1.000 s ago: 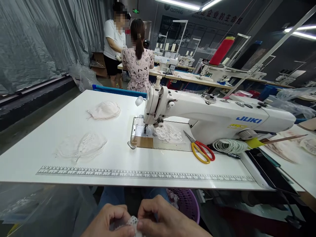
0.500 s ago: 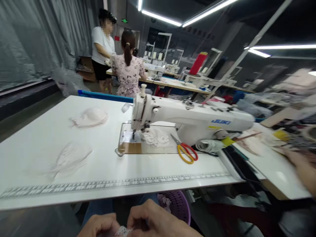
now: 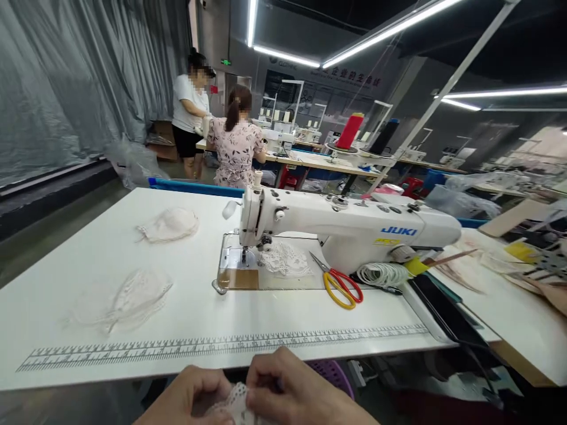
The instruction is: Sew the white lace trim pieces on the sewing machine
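Observation:
Both my hands are at the bottom of the view, in front of the table's front edge. Between them is a piece of white lace (image 3: 238, 401) with a row of small holes along its edge. My left hand (image 3: 188, 395) grips it from the left, thumb and fingers closed. On the other side, my right hand (image 3: 292, 389) pinches its edge. The lower part of the lace is cut off by the frame. Beyond the hands stands a white sewing machine (image 3: 354, 218), with another white lace piece (image 3: 286, 260) lying beside its needle.
Scissors (image 3: 341, 286) with red and yellow handles lie by the machine, near a coil of white cord (image 3: 383, 274). Two pale cup-shaped pieces (image 3: 170, 224) (image 3: 139, 295) rest at left. A ruler strip (image 3: 221, 345) runs along the front. Under the table is a purple basket (image 3: 334, 375). Two people are behind.
The camera view has tilted, so the table sits lower in the picture. My hands have come up slightly with the lace, and more of it shows. The co-worker's hand at right has mostly left view.

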Available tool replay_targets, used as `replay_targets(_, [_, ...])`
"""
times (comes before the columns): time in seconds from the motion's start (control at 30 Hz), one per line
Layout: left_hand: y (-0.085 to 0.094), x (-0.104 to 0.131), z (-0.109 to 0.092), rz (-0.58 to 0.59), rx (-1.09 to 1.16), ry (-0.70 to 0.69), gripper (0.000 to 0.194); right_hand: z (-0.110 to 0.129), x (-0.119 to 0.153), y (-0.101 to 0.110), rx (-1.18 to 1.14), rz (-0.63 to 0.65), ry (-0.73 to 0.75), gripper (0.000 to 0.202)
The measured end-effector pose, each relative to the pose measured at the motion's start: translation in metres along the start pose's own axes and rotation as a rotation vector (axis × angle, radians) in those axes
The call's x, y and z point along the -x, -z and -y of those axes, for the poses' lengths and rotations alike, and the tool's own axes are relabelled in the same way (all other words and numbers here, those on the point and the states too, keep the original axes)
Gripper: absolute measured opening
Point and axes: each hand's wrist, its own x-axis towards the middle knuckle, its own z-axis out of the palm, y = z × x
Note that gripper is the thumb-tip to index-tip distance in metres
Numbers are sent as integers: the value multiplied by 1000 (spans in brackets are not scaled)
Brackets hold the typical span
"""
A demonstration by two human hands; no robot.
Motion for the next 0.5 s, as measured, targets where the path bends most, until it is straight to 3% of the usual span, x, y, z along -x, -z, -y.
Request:
replay_targets(0.17, [8, -7, 20, 59, 42, -119, 48, 5, -11, 3, -62, 30, 16, 8])
replay_targets(0.5, [12, -6, 33, 103, 185, -100, 51, 11, -16, 9, -159, 59, -36, 8])
